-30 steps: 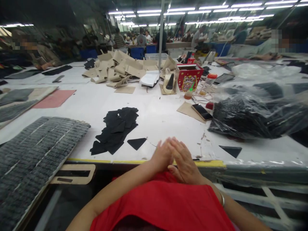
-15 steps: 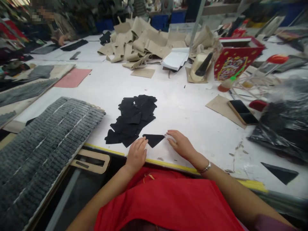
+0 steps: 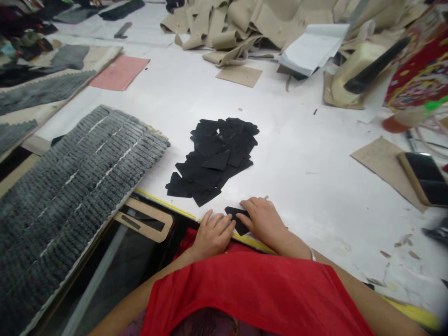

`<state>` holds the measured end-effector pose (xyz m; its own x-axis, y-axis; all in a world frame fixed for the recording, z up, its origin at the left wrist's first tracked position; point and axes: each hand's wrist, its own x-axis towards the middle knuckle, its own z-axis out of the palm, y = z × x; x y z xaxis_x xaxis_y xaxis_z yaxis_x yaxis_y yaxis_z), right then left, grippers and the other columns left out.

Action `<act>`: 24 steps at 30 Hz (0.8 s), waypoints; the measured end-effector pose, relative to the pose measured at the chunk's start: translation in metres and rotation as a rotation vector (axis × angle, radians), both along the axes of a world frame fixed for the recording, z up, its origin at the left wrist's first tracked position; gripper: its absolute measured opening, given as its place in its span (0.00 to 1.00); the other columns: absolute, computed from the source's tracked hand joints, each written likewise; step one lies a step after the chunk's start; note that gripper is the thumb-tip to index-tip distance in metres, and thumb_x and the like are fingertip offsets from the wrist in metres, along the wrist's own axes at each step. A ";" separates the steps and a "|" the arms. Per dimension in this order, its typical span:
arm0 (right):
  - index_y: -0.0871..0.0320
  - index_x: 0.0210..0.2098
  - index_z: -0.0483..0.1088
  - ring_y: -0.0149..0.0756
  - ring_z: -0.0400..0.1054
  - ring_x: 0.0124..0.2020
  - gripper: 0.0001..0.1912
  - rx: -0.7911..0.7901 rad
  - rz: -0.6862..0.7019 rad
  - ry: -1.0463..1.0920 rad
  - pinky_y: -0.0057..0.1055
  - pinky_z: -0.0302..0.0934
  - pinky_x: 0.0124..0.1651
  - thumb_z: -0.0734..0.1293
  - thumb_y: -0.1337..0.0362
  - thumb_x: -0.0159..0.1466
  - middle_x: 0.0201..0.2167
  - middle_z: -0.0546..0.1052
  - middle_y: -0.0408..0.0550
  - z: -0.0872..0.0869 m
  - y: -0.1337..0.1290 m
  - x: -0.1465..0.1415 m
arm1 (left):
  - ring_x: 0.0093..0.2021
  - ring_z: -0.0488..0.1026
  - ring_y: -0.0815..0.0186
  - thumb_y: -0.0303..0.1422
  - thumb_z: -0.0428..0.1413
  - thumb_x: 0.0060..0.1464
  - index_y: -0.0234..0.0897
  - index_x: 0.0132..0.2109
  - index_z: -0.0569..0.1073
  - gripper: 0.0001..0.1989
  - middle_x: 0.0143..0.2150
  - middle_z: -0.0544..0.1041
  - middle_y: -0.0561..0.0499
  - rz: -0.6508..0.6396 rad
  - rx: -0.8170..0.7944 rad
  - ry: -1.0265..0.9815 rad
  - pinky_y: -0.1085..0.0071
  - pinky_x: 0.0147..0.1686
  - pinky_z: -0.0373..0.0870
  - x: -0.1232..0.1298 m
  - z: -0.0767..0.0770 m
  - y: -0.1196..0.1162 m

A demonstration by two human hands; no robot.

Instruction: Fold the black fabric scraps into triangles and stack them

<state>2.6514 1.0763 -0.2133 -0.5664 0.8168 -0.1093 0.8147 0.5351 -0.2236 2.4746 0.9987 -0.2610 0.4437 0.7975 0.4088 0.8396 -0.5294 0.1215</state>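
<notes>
A small black fabric piece [image 3: 239, 227] lies flat at the front edge of the table between my hands. My right hand [image 3: 265, 222] has its thumb and fingertips on this piece and covers its right part. My left hand [image 3: 214, 234] rests palm down at the table edge, fingers stretched and lying close together, with the tips at the piece's left side. Just beyond my hands, a loose pile of similar black pieces [image 3: 217, 158] overlaps on the white tabletop [image 3: 297, 154].
On the left lies a thick stack of grey ribbed fabric [image 3: 80, 182], with a beige slotted board [image 3: 154, 228] by it. Farther back are a pink sheet [image 3: 121, 73], beige cut pieces [image 3: 241, 18] and a white paper pad [image 3: 315, 46]. A phone [image 3: 425, 175] lies to the right.
My right hand has moved onto the black piece, which has come nearer the table edge. My left hand remains beside it. The view has tilted down and come closer.
</notes>
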 end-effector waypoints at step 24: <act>0.60 0.40 0.71 0.36 0.63 0.35 0.10 0.111 0.162 0.295 0.31 0.56 0.39 0.59 0.66 0.64 0.34 0.72 0.50 -0.027 0.001 0.004 | 0.49 0.66 0.59 0.40 0.50 0.56 0.37 0.49 0.71 0.17 0.53 0.71 0.47 0.012 -0.047 0.013 0.54 0.55 0.54 -0.011 0.001 0.009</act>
